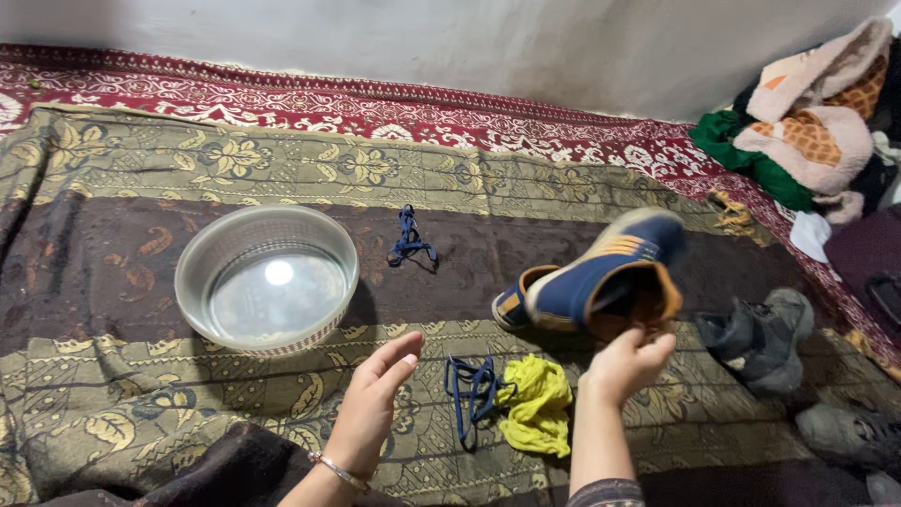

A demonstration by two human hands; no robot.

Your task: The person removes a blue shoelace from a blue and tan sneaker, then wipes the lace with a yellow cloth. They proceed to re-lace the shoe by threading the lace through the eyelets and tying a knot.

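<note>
patterned olive and brown bedding covers the floor, with a red carpet and pale wall beyond. nearest us, the left hand (375, 399) hovers palm up, fingers loose and slightly curled, gripping nothing, a thin bangle on the wrist. at its 3 o'clock lie a blue lace (469, 394) and a yellow cloth (538, 404), touching each other. the right hand (627, 361) is raised, fingertips pinching the tan collar of a blue shoe (605, 277), which hangs tilted, toe toward 1 o'clock, a bit blurred. judging by this, the shoe is being lifted clear with its laces out; the next move wants a firmer hold and the free hand coming across. its pair (514, 302) rests just behind. grey shoes (765, 338) sit at 3 o'clock. farther out, a steel basin (267, 279) at 10 o'clock, apparently holding water, and a second lace (408, 238) at 12.
</note>
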